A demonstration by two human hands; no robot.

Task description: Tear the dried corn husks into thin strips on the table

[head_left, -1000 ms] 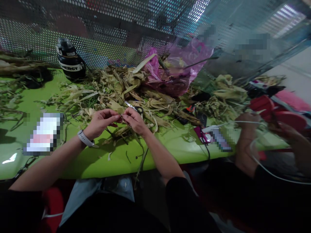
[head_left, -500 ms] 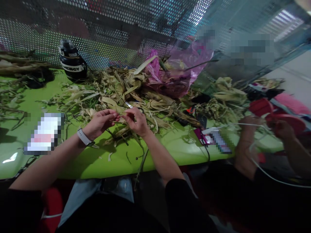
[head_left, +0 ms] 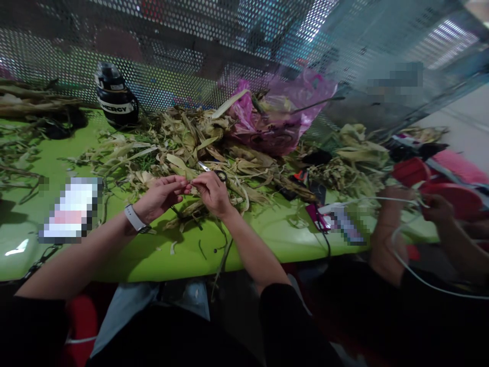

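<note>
My left hand (head_left: pixel 164 193), with a white-banded watch (head_left: pixel 133 218) on its wrist, is closed in a pinch at the fingertips. My right hand (head_left: pixel 213 192) pinches at the same spot, its fingertips meeting those of the left. What lies between them is too small to make out. Both hands hover just above the near side of a heap of dried corn husks (head_left: pixel 191 132). Scissors (head_left: pixel 219 175) lie on the husks right behind my right hand, blades pointing up and left.
A black bottle (head_left: pixel 116 104) and a pink plastic bag (head_left: pixel 275 130) stand at the back of the green table (head_left: pixel 153 265). Phones lie left (head_left: pixel 71 209) and right (head_left: pixel 347 224). At the right, a co-worker's hands (head_left: pixel 437 206) hold a white cord-like strip (head_left: pixel 393 199).
My right hand has lowered slightly and its fingers have come closer to my left fingertips. More of the scissors' handle shows. The co-worker's right-side hand has shifted a little to the left.
</note>
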